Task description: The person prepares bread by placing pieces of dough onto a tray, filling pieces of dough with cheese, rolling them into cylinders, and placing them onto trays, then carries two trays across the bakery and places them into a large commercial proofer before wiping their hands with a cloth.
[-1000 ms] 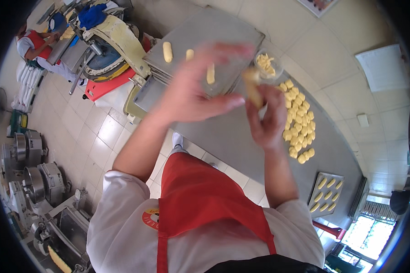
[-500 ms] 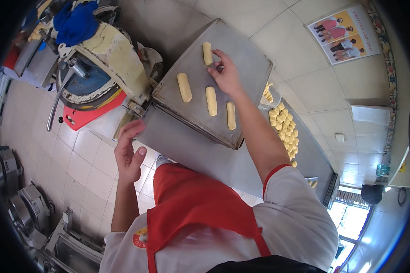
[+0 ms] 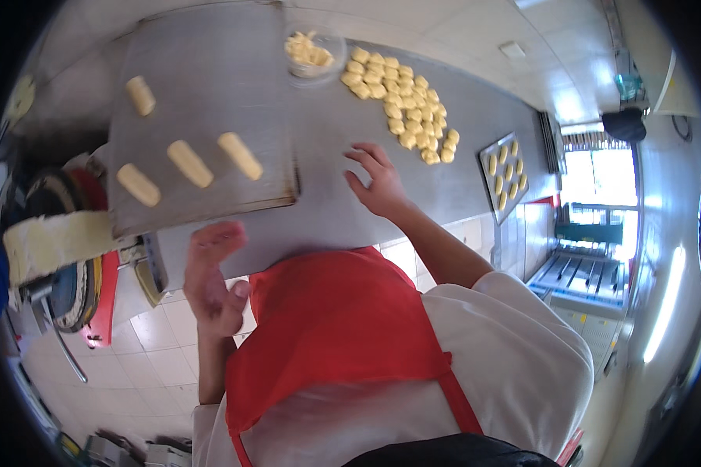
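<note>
Several pale dough rolls (image 3: 189, 163) lie apart on the metal baking tray (image 3: 218, 70). Off the tray's right side, above the grey worktable, my right hand (image 3: 380, 185) hangs with its fingers apart and nothing in them. Closest to it is a cluster of small dough pieces (image 3: 413, 109) on the tabletop. My left hand (image 3: 214, 280), a little blurred, is raised in front of the tray's near edge. Its thumb stands away from the bent fingers, and no object shows between them.
Behind the dough pieces, a clear tub (image 3: 314, 58) holds pale yellow strips. A smaller tray (image 3: 491, 183) of shaped dough sits farther right on the worktable (image 3: 343, 226). At the left stands a machine with a long metal lever (image 3: 64, 342).
The view has swung right. My right hand has left the dough rolls on the tray and is now over the worktable beside it. My left hand stays raised near the tray's front.
</note>
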`<state>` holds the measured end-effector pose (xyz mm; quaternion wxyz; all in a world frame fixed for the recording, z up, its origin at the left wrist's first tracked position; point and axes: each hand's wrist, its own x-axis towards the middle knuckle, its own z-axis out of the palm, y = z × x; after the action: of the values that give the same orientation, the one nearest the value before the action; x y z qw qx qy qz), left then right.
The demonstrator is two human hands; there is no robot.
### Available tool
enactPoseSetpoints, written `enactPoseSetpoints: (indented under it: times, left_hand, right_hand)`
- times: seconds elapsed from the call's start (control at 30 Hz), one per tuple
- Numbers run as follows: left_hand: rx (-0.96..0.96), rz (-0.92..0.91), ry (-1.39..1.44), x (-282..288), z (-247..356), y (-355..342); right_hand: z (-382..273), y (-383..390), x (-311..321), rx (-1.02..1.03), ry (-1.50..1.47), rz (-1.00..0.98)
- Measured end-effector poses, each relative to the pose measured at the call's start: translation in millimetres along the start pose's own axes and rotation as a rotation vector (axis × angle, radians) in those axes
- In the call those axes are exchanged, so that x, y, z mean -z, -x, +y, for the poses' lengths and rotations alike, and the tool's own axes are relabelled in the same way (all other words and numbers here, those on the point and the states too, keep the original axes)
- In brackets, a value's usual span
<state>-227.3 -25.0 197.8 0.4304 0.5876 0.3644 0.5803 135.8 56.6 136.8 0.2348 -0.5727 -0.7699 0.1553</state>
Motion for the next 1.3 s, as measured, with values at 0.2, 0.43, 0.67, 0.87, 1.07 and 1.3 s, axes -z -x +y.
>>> enactPoseSetpoints:
  times: [0.2,0.43,0.67,0.87,1.07,1.3]
  left_hand:
    - [-0.024,-0.404,-0.020,-146,-10,-41]
    - [0.354,-0.281,0.035,-303,-102,-53]
    - [0.743,-0.172,-0.154,-381,-122,-68]
    - [0.397,0.077,0.163,-381,-163,-39]
    - [0.698,0.078,0.242,-333,-134,-24]
    - [0.324,0.062,-0.293,-313,-107,8]
  right_hand:
    - [179,81,31,-0.330,0.153,0.187]
    - [238,12,65,-0.293,-0.008,-0.018]
    - [136,110,117,-0.354,-0.957,0.061]
    - [107,89,67,-0.305,-0.577,0.340]
    - [63,99,61,-0.375,-0.776,0.253]
    - [25,102,22,-0.542,-0.578,0.122]
